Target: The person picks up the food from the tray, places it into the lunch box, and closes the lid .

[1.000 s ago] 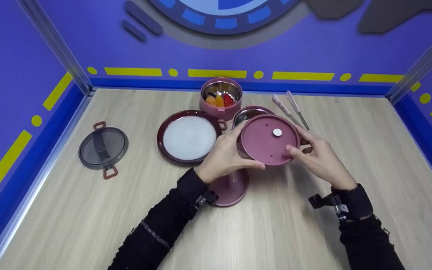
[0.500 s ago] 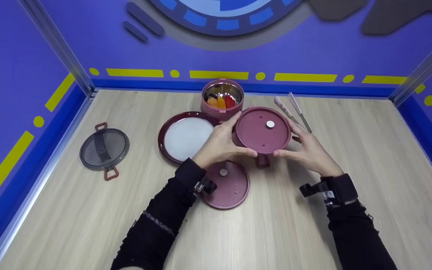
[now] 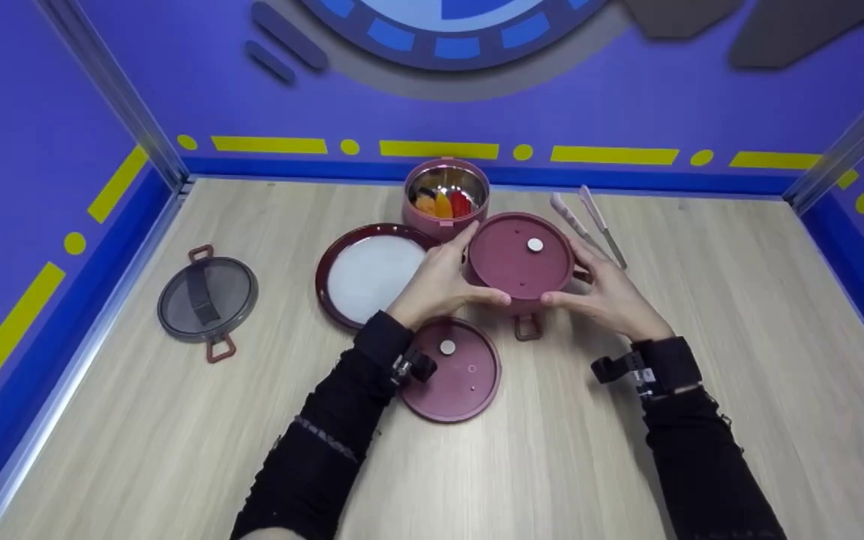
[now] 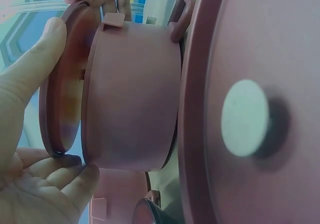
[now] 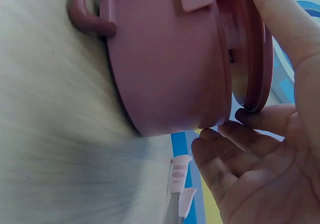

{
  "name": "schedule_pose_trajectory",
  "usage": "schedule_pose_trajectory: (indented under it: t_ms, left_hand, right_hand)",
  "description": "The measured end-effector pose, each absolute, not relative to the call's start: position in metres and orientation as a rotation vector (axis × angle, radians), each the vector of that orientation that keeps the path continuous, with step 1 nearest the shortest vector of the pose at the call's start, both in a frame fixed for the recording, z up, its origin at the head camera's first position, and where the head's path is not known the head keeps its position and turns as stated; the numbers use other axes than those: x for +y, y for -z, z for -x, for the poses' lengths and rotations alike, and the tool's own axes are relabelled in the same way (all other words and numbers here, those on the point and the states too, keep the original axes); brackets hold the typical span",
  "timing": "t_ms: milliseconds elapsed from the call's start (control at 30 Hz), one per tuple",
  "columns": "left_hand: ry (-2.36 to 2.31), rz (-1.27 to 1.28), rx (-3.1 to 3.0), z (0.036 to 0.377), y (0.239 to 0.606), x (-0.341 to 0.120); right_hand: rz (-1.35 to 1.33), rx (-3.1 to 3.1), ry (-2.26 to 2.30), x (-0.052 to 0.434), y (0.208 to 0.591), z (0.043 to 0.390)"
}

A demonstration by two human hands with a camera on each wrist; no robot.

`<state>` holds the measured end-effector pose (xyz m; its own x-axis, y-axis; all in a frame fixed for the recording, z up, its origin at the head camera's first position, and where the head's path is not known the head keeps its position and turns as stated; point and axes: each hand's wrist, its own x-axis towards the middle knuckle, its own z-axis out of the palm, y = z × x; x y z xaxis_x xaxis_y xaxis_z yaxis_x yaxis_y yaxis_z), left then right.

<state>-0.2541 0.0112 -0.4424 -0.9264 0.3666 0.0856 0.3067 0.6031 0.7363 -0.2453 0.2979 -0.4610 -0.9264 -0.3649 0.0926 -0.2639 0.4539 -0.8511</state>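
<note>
In the head view a round dark-pink lid (image 3: 503, 266) with a white knob is gripped at its rim by both hands. My left hand (image 3: 436, 283) holds its left side, thumb at the near edge. Opposite it, my right hand (image 3: 612, 294) grips the right side, thumb likewise near. Beneath the lid stands a pink round container (image 4: 132, 96) with loop handles. Both wrist views show a gap between lid and container rim, and fingertips of each hand at the container's upper edge. The lid hides the container's inside.
A second pink lid (image 3: 453, 386) lies in front, by the left wrist. A white plate with a dark-red rim (image 3: 327, 296) is left. Behind stands another pink container (image 3: 426, 222) holding colourful pieces. Tongs (image 3: 603, 227) lie back right; a grey lid with handles (image 3: 233, 292) lies far left.
Both hands have carried the lid leftward and away from the body, over the container. In the last half second it has shifted only slightly.
</note>
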Motion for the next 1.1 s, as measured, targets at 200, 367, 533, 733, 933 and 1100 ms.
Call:
schedule_pose_trajectory:
  t_ms: [200,367,533,733,933,1100]
  left_hand:
    - [-1.226,-0.543,2.738,0.256,0.444,0.013]
    - [-1.190,-0.528,2.750,0.257,0.445,0.014]
    - [-1.171,-0.535,2.757,0.257,0.445,0.014]
    - [-1.154,-0.548,2.773,0.250,0.445,0.012]
    - [-1.203,-0.592,2.753,0.237,0.445,0.010]
    - [-1.204,-0.622,2.758,0.230,0.444,0.010]
  right_hand:
    - [0.527,2.618,1.460,0.298,0.461,0.247]
    - [0.519,2.691,1.402,0.298,0.462,0.248]
    - [0.501,2.706,1.385,0.297,0.461,0.245]
    - [0.482,2.672,1.403,0.296,0.458,0.237]
    - [0.522,2.693,1.383,0.297,0.460,0.228]
    - [0.507,2.791,1.252,0.298,0.461,0.222]
